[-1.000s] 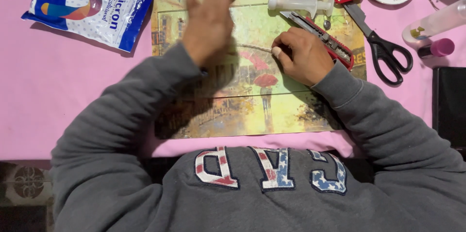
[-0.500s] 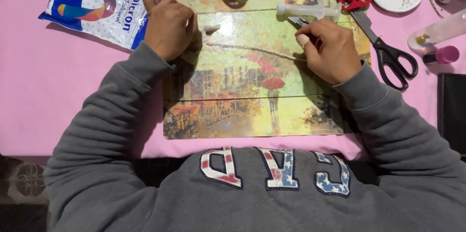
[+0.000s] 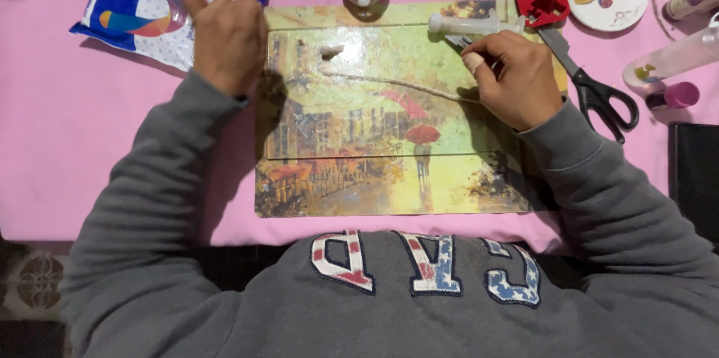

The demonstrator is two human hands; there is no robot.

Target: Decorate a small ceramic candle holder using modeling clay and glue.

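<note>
Blue-white packet (image 3: 142, 10) top-left | left hand (image 3: 225, 40) fingers pinching it | right hand (image 3: 513, 77) fingers gripping string (image 3: 389, 82)

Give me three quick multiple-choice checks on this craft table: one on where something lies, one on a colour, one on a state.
1. Where do the scissors lie?
A. right of the painted board
B. on the plastic bag
C. under the left hand

2. What colour is the tablecloth?
A. green
B. pink
C. white

3. How is the string on the board?
A. coiled in a ball
B. hanging off the table
C. laid out in a line

Answers: 1 A, their black handles rest on the cloth by the board's right edge. 2 B, pink shows all around. 3 C, it runs across towards the right hand.
</note>
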